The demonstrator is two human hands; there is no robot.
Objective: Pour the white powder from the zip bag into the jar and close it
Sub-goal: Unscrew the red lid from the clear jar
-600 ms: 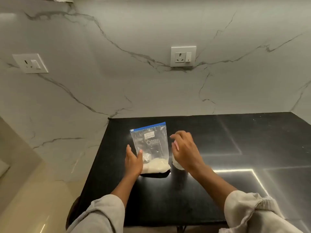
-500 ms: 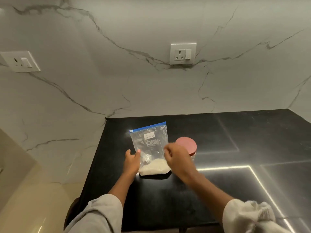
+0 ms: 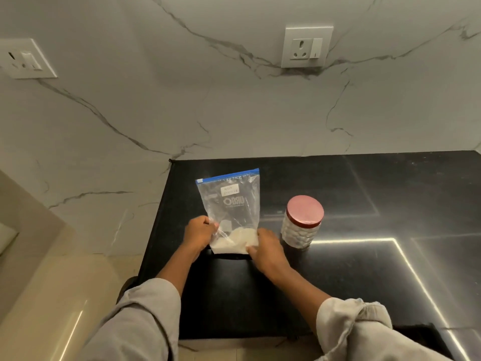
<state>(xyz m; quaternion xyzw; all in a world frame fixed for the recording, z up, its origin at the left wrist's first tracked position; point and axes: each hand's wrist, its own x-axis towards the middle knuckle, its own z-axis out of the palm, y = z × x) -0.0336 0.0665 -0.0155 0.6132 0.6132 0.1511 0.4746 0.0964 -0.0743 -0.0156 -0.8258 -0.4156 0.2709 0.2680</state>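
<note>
Upright on a glossy black stone worktop (image 3: 338,282), a clear plastic zip bag (image 3: 230,207) with a blue seal strip holds white powder (image 3: 234,242) at its base. The left hand (image 3: 199,234) pinches its lower left edge; the right hand (image 3: 266,250) grips the lower right corner. At 3 o'clock, just beside, stands a dimpled white jar (image 3: 298,234) under a closed pink lid (image 3: 305,211). Mirrored lettering shows through the bag; its small label is illegible.

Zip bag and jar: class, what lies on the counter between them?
Only the right hand, gripping the zip bag; toward the jar, bare black counter, head view.
</note>
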